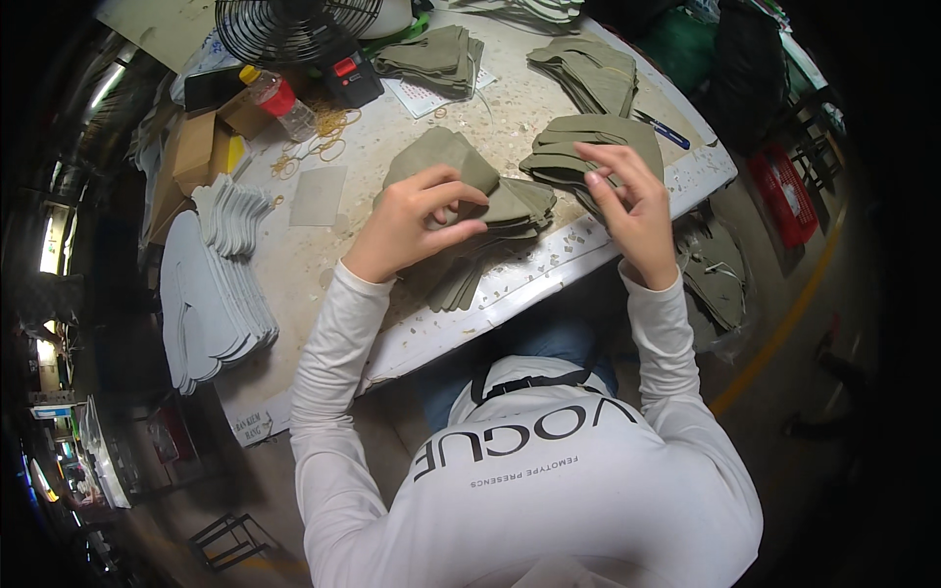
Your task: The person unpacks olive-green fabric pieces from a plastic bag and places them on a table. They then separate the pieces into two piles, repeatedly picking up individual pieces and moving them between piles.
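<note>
My left hand (417,218) is beside a stack of olive-green fabric pieces (520,204) in the middle of the table. Its fingers are bent, with a gap between thumb and forefinger and nothing visible in them. Behind that hand lies a broad olive piece (446,157); more narrow olive pieces (457,284) fan out near the front edge. My right hand (635,211) hovers at the near side of another olive stack (598,137), fingers curved and apart, holding nothing I can see. Whether its fingertips touch the stack I cannot tell.
Grey cut pieces (211,304) are piled at the left by a cardboard box (201,152). A bottle (281,103), rubber bands (319,142) and a fan (294,29) stand or lie farther back. A blue cutter (664,129) lies at the right; scraps litter the tabletop (412,343).
</note>
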Demonstrator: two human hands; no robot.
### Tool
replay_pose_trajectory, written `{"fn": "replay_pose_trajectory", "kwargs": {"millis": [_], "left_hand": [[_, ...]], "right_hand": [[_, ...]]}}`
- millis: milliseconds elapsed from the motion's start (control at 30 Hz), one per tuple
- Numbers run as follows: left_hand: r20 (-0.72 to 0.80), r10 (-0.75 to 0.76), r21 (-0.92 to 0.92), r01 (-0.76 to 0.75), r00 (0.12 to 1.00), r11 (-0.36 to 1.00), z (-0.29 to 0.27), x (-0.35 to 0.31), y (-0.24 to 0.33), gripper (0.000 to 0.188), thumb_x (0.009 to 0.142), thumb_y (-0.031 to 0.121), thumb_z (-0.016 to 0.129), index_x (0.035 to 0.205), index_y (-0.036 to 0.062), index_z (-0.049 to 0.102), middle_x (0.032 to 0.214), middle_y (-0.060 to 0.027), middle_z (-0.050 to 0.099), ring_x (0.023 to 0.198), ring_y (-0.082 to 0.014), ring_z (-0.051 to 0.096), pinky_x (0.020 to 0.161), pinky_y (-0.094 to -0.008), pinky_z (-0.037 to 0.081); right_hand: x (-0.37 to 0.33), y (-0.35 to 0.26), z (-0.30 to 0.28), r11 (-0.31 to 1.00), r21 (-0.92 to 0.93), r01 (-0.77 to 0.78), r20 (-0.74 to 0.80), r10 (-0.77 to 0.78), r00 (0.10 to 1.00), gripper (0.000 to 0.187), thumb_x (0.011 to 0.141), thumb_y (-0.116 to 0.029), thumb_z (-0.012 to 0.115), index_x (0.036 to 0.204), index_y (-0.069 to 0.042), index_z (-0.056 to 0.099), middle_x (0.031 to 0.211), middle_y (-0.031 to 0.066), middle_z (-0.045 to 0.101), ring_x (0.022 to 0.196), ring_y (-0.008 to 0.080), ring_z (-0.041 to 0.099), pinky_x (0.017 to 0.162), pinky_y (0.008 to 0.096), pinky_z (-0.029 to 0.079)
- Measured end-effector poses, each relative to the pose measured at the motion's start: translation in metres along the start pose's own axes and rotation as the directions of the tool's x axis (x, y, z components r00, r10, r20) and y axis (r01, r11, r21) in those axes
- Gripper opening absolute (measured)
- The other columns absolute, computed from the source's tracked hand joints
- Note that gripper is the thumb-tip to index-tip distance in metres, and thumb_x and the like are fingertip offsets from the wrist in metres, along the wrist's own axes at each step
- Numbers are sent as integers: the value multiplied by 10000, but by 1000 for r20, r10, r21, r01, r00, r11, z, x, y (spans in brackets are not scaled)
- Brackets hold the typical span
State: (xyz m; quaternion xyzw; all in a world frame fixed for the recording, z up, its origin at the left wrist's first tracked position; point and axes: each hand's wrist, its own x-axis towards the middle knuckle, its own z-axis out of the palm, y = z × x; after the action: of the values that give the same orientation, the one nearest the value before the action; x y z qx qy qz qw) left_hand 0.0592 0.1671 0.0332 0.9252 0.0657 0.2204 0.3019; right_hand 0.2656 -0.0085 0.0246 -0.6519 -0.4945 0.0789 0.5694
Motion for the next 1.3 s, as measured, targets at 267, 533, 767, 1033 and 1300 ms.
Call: {"fn": "replay_pose_trajectory", "kwargs": {"millis": [267, 533, 767, 1033, 1300], "left_hand": [[-36, 66, 47, -64, 997, 997, 2, 1, -1, 297, 747, 26, 714, 1031, 112, 698, 857, -44, 570, 622, -146, 541, 568, -264, 449], [-82, -89, -82, 83, 993, 993, -1, 0, -3, 188, 791, 85, 690, 975, 47, 672, 880, -58, 661, 637, -161, 606, 583, -268, 497], [-242, -115, -112, 90, 963, 990, -8, 1, -4, 415, 813, 8, 656, 1219, 39, 574, 946, -73, 677, 791, -109, 644, 673, -237, 523], [-335, -70, -210, -2, 940, 978, -35, -4, 0, 417, 831, 80, 689, 1238, 70, 597, 942, -82, 711, 753, -122, 677, 682, -241, 536], [-498, -91, -216, -21, 863, 976, -56, -9, -4, 145, 908, 81, 615, 982, -11, 701, 858, -73, 714, 754, -114, 674, 687, -235, 527]], "right_hand": [[2, -10, 22, 999, 30, 11, 80, -14, 997, 268, 868, -36, 599, 1115, -79, 694, 983, 45, 641, 781, 89, 581, 562, 205, 441], [10, -5, 36, 989, 123, -78, 200, 52, 978, 289, 942, -77, 541, 1213, -40, 632, 990, 63, 652, 775, 80, 591, 650, 197, 474], [39, 3, 64, 713, 460, -529, 527, 260, 809, 387, 1003, -200, 485, 1350, -29, 483, 974, 126, 636, 661, 99, 617, 646, 206, 526], [67, -11, 82, 975, 117, -190, 611, 80, 788, 408, 916, -160, 587, 1311, -72, 542, 1152, 126, 624, 947, 187, 605, 814, 311, 502], [99, -46, 22, 975, 146, -166, 606, 44, 794, 384, 935, -84, 531, 1315, -36, 554, 1030, 12, 600, 842, 53, 478, 734, 206, 394]]}}
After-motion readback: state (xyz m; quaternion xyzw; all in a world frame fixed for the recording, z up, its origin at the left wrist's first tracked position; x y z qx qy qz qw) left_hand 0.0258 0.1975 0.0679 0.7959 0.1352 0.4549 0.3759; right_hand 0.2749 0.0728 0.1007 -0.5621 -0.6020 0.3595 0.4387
